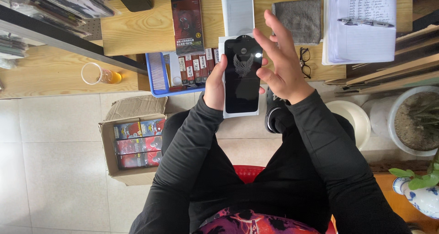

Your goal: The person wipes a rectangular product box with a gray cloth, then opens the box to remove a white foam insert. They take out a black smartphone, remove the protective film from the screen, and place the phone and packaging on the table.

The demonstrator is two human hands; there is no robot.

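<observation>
Partly, left hand point(214, 85) hides black screen protector's point(242, 81) edge.

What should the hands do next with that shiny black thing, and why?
Probably bring the right hand down so its fingers pinch the black glass sheet's free edge. The left hand grips only one side, and the right hand is open beside it with fingers spread, so one long edge looks unsupported.
</observation>
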